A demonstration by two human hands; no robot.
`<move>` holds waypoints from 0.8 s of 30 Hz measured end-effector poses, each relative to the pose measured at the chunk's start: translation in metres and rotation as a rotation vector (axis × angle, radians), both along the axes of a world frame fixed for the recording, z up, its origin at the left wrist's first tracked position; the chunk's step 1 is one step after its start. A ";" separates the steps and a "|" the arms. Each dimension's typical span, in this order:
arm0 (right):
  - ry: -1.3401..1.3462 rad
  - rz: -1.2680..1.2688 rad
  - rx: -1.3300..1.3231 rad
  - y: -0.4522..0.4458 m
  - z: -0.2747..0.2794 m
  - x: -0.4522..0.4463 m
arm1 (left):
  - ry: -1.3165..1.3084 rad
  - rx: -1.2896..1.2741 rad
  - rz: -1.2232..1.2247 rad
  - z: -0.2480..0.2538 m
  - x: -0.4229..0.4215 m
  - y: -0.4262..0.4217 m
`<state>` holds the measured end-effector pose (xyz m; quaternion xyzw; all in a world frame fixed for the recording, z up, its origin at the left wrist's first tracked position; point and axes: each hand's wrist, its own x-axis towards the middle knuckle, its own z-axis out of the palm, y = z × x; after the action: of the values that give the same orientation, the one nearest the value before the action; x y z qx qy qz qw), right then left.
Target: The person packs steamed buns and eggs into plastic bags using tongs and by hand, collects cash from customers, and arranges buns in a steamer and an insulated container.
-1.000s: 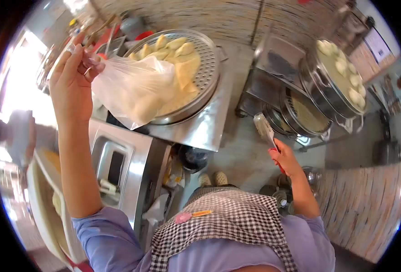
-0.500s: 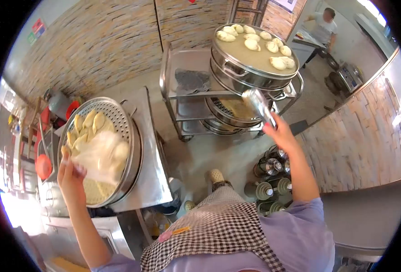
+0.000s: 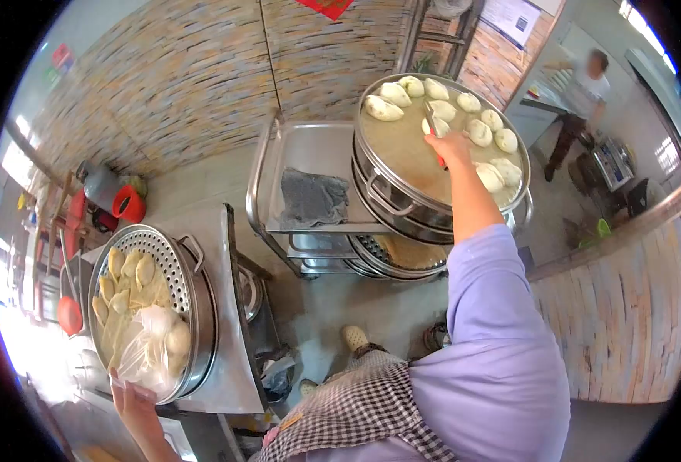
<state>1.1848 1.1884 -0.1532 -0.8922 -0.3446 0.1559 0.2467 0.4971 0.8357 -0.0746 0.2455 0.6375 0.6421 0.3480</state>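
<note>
My left hand (image 3: 134,402) is closed on the gathered edge of a clear plastic bag (image 3: 144,346) with round buns inside. The bag rests in the left steamer tray (image 3: 172,269), beside several pale dumplings (image 3: 130,266). At the right, my right hand (image 3: 450,148) grips red-handled tongs (image 3: 439,154) over the upper steamer tray (image 3: 402,165). The tongs' tips reach a white bun (image 3: 435,127) near the tray's middle; whether they pinch it is unclear. Several other white buns (image 3: 480,132) lie around the rim.
A metal cart (image 3: 262,185) carries the right steamers and a grey cloth (image 3: 313,198). The left steamer stands on a steel table (image 3: 229,339). A red bucket (image 3: 129,205) and gas cylinder (image 3: 100,187) are at the left. Another person (image 3: 584,92) is at the back right.
My right hand with the tongs has moved from beside the cart to above the right steamer's buns. The bag has come down onto the left tray, still in my left hand.
</note>
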 end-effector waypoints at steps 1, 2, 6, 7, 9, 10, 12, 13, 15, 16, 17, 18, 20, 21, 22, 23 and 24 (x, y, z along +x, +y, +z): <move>-0.020 -0.010 -0.035 0.014 -0.005 0.002 | 0.022 -0.019 -0.004 0.001 0.004 0.000; -0.040 -0.020 -0.070 0.027 -0.007 0.002 | 0.043 -0.037 -0.008 0.003 0.007 0.000; -0.024 0.126 -0.061 0.041 0.000 0.015 | 0.085 -0.031 0.019 -0.001 0.015 -0.007; 0.010 0.184 -0.036 0.036 0.008 0.017 | 0.051 -0.014 0.066 0.007 0.032 -0.003; 0.221 0.199 0.127 0.037 -0.009 0.039 | 0.035 0.011 0.055 0.008 0.029 0.001; 0.430 0.186 0.279 0.034 -0.022 0.052 | 0.054 0.016 0.002 -0.001 0.013 -0.002; 0.831 0.293 0.569 0.006 -0.043 0.088 | 0.001 0.040 0.025 -0.008 0.014 -0.014; 1.041 0.291 0.600 -0.003 -0.036 0.087 | -0.055 0.066 0.112 -0.001 0.019 -0.010; 1.053 0.134 0.633 -0.015 -0.032 0.093 | -0.093 0.047 0.073 0.003 0.011 -0.014; 1.057 0.055 0.652 -0.020 -0.030 0.099 | -0.084 0.071 0.029 0.005 0.010 -0.016; 1.018 0.047 0.604 -0.023 -0.026 0.107 | -0.089 0.064 0.049 0.008 0.011 -0.014; 0.957 0.092 0.538 -0.027 -0.021 0.110 | -0.120 0.088 0.048 0.013 0.010 -0.012; 0.827 0.244 0.436 -0.038 0.003 0.097 | -0.159 0.071 0.006 0.010 -0.005 -0.001; 0.770 0.290 0.427 -0.045 0.031 0.051 | -0.173 0.092 -0.071 0.007 -0.013 0.000; 0.710 0.334 0.419 -0.053 0.060 0.006 | -0.195 0.092 -0.045 0.009 -0.008 -0.012; 0.740 0.471 0.444 -0.051 0.068 -0.012 | -0.218 0.096 -0.062 0.009 -0.011 -0.010; 0.768 0.604 0.469 -0.047 0.078 -0.029 | -0.220 0.101 -0.083 0.009 -0.013 -0.009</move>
<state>1.1555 1.1414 -0.0752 -0.5535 -0.4962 0.4537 0.4916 0.4838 0.8271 -0.0657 0.2171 0.5515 0.6815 0.4292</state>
